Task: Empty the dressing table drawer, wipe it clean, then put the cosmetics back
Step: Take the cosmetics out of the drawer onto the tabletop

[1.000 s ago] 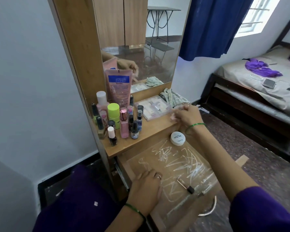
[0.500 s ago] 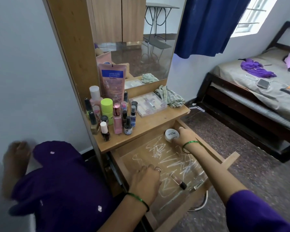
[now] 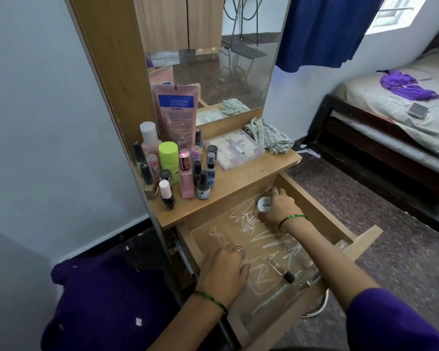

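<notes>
Head view, the only one I have. Drawer (image 3: 314, 211) is pulled out below the dressing table top (image 3: 238, 183), at roughly 6 o'clock of the mirror (image 3: 213, 59). A clear plastic liner (image 3: 269, 239) with white scrawl marks covers the drawer floor. Right hand (image 3: 276, 207) is at the drawer's back right, about 1 o'clock from drawer centre, fingers curled around a small round white jar (image 3: 263, 203) with a printed lid; the grip looks closed on it, jar at or just above the liner, I cannot tell which. Left hand (image 3: 224, 269) rests palm down at the drawer's near left, about 8 o'clock, fingers together and flat on the liner, clamped on nothing. A slim tube with a dark cap (image 3: 281, 271) lies on the liner at about 5 o'clock, apart from both hands. On the table top, the cosmetics stand clustered at 10 o'clock: a pink tube (image 3: 175, 110) leaning on the mirror, a lime-capped bottle (image 3: 168, 158), nail polish bottles (image 3: 166, 196). A clear palette case (image 3: 233, 149) sits just beside a checked cloth (image 3: 266, 135) at 12 o'clock.
</notes>
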A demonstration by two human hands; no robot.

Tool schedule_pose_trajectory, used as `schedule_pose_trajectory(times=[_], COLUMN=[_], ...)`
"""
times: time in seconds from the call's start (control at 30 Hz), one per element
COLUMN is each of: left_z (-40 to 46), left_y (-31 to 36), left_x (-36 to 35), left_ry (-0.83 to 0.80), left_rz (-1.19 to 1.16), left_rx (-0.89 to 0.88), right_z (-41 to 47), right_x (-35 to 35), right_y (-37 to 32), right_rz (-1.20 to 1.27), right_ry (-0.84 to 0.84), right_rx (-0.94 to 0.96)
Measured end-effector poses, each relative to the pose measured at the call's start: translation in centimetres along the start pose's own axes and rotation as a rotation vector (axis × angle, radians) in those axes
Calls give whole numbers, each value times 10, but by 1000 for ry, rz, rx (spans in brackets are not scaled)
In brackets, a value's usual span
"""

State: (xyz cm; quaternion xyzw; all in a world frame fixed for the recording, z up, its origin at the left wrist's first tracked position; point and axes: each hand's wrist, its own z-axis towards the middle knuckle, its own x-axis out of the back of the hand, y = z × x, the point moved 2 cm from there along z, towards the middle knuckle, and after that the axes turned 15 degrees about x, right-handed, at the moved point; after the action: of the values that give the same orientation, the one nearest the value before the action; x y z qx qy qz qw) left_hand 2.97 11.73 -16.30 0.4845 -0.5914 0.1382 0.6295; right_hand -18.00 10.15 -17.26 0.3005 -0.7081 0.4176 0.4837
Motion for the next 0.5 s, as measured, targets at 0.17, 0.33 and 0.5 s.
schedule_pose_trajectory(times=[0.17, 0.33, 0.5], left_z=[-2, -1, -6], left_y=[0, 1, 0], left_x=[-7, -13, -15], left_ry=[21, 39, 28], left_rz=[169, 230, 254], left_rx=[24, 39, 28], right_z=[-18, -66, -61], right_x=[14, 69, 96], right_y=[-11, -44, -75], right_rz=[-47, 49, 120], right_ry=[-193, -292, 8], right_rx=[143, 328, 481])
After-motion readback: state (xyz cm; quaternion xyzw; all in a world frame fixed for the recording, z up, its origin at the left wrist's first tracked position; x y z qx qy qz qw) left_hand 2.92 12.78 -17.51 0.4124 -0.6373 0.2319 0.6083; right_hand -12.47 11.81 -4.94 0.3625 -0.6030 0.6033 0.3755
